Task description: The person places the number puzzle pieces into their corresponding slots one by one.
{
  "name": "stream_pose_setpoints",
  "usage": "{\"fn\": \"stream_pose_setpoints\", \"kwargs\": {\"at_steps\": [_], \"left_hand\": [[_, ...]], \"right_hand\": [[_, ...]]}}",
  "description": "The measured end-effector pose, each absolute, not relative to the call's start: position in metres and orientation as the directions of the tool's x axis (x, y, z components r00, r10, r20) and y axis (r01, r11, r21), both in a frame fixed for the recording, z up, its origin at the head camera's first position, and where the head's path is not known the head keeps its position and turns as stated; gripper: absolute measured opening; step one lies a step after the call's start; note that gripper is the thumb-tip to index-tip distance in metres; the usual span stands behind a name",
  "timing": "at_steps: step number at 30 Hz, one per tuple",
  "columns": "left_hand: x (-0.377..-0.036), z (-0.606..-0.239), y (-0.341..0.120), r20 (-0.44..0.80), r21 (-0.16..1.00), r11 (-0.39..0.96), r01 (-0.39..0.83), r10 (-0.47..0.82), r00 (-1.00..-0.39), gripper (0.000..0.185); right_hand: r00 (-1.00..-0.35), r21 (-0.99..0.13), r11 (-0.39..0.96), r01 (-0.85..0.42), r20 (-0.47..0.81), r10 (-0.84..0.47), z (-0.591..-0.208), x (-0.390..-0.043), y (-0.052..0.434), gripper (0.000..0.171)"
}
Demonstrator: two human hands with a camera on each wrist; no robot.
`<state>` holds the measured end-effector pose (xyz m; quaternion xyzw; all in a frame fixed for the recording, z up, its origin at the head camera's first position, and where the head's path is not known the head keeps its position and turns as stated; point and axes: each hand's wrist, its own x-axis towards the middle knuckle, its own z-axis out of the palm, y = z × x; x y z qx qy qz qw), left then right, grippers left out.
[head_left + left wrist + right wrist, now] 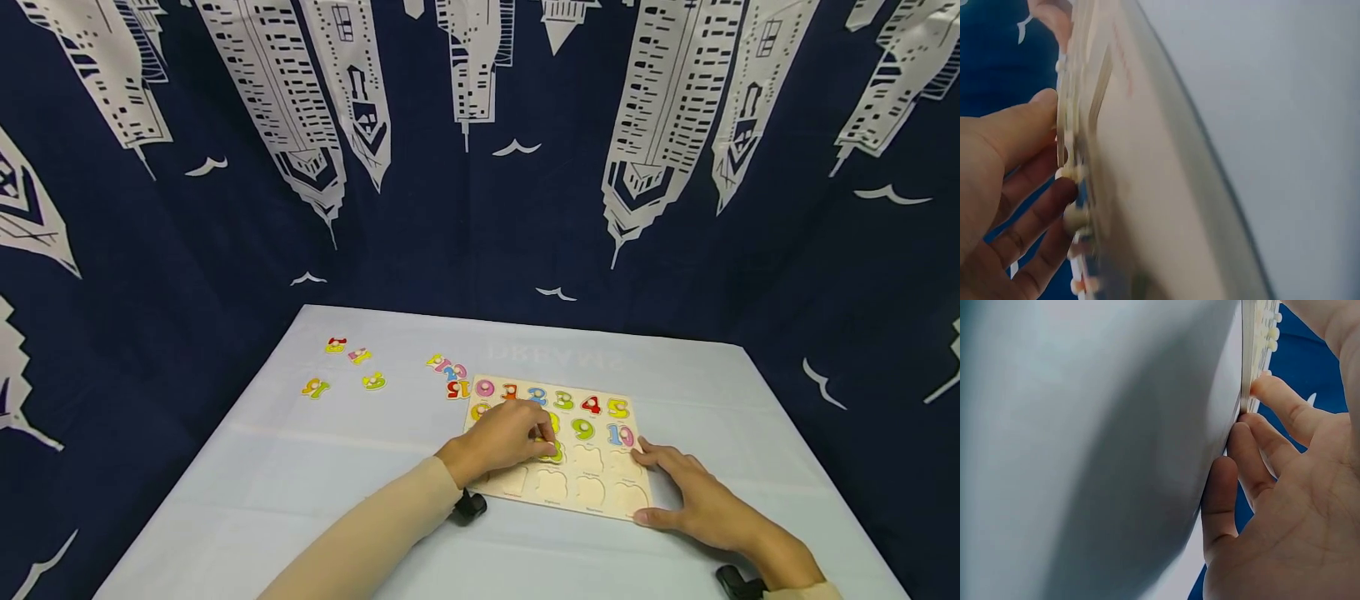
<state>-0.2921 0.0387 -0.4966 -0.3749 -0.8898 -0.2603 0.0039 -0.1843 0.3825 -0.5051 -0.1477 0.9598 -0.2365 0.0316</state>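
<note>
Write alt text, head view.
A person's left hand holds a yellow-green number piece at a pale wooden number-puzzle board on a white table; the right hand touches the board's right edge. Multicoloured number pieces lie to the board's left; behind hangs a navy building-print cloth.

Smooth wooden board [588,460], matt cloth backdrop [480,225]

A pale wooden board [590,493] is laid flat, colorful numerals [582,429] seated in its two far rows, shaped recesses exposed nearer. A yellow-green piece [557,455], partly hidden, is held at the third row; loose pieces [374,381] are scattered left.
</note>
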Motion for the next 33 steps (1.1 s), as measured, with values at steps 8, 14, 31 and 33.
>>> {"fn": "stream_pose_setpoints", "kwargs": {"at_steps": [8,14,31,33], "left_hand": [[-0.291,-0.499,0.053,0.196,0.456,0.593,0.664,0.66,-0.725,0.013],[-0.291,-0.497,0.051,0.19,0.422,0.629,0.653,0.643,-0.742,0.015],[-0.291,-0.496,0.035,0.201,0.461,0.605,0.65,0.642,-0.74,0.015],[-0.294,-0.493,0.028,0.226,0.481,0.599,0.64,0.621,-0.751,0.016]], "right_hand": [[-0.955,-0.46,0.846,-0.269,0.011,-0.298,-0.505,-0.185,0.382,0.09],[-0.953,-0.453,0.848,-0.276,0.018,-0.301,-0.505,-0.186,0.383,0.091],[-0.952,-0.467,0.837,-0.284,0.031,-0.306,-0.506,-0.182,0.383,0.09],[-0.951,-0.463,0.838,-0.29,0.04,-0.307,-0.506,-0.183,0.383,0.09]]}}
